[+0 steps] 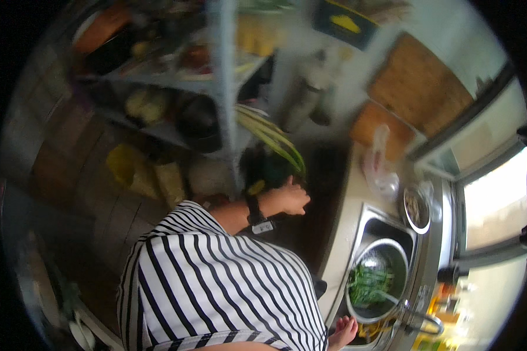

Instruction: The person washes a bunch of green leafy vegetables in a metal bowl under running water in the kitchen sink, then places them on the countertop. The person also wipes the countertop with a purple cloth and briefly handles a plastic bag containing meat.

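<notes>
My left hand [294, 199], with a dark watch [255, 213] on its wrist, reaches out over a dark, shadowed space beside the counter. Its back faces me, so whatever lies under the fingers is hidden. Just beyond its fingertips hang the green ends of some long scallions [281, 140], sticking out from a shelf. My right hand [344, 331] is low at the sink's near edge, fingers loosely curled and nothing visible in them. Close by it, a round metal basin [402, 259] stands in the steel sink [369, 213], holding leafy greens [369, 283] and water.
A metal shelf rack [228, 87] with several foods and pots stands ahead to the left. On the counter [340, 245] are a plastic bag [380, 171] and a bowl [424, 228]. Wooden boards [417, 83] lean at the wall. A faucet [426, 322] arches by the sink.
</notes>
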Demonstrator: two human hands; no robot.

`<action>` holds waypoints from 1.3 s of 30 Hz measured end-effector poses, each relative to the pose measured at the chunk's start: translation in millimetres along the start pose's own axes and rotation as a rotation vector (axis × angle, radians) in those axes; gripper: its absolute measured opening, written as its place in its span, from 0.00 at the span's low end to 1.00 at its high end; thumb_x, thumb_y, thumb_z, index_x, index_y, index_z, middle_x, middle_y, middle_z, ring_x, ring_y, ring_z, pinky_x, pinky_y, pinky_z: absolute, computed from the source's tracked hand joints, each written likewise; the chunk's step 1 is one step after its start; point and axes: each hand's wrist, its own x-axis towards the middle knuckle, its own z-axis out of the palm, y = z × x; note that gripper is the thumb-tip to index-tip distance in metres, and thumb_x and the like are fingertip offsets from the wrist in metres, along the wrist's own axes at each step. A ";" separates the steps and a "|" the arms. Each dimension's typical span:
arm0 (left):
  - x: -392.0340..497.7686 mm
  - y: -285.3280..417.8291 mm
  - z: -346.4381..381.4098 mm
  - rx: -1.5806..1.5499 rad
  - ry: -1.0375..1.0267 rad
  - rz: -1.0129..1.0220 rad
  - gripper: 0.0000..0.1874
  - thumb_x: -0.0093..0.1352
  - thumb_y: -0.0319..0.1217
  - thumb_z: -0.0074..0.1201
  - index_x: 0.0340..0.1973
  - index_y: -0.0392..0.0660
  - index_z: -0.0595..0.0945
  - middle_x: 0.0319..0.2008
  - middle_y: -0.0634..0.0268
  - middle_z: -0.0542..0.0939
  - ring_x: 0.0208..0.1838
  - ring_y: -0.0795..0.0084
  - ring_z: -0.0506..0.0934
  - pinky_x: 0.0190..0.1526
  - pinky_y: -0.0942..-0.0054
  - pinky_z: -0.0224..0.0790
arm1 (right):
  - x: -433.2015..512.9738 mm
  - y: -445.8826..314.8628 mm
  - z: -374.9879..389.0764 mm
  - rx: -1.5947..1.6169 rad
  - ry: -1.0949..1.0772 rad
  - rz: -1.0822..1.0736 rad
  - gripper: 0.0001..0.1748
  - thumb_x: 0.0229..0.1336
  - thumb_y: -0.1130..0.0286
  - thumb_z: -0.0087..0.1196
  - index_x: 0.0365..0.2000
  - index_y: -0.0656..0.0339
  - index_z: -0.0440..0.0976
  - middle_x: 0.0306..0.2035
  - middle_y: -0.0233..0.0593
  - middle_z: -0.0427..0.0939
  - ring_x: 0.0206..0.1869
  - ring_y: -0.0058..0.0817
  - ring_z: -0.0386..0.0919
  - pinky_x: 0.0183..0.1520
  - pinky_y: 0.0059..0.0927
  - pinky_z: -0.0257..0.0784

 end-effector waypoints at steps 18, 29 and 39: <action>26.7 -143.1 127.4 -0.265 0.306 -0.594 0.25 0.64 0.44 0.53 0.54 0.45 0.73 0.48 0.54 0.75 0.58 0.52 0.69 0.60 0.41 0.52 | 264.0 58.1 239.2 -0.194 -0.705 -0.229 0.21 0.59 0.63 0.52 0.47 0.68 0.71 0.43 0.52 0.76 0.42 0.40 0.75 0.44 0.41 0.73; 39.9 -179.0 214.8 -0.393 0.356 -0.684 0.25 0.63 0.45 0.53 0.49 0.40 0.74 0.46 0.50 0.77 0.50 0.50 0.74 0.48 0.57 0.67 | 307.6 61.8 322.6 -0.295 -0.806 -0.233 0.13 0.58 0.65 0.53 0.38 0.63 0.72 0.32 0.37 0.76 0.32 0.27 0.74 0.33 0.27 0.69; -16.8 -279.6 210.5 -0.616 0.632 -0.637 0.26 0.67 0.45 0.50 0.54 0.41 0.71 0.50 0.50 0.76 0.52 0.57 0.74 0.50 0.63 0.67 | 305.2 117.2 392.0 -0.251 -0.984 -0.410 0.09 0.59 0.68 0.51 0.36 0.63 0.72 0.26 0.32 0.75 0.25 0.19 0.70 0.27 0.21 0.66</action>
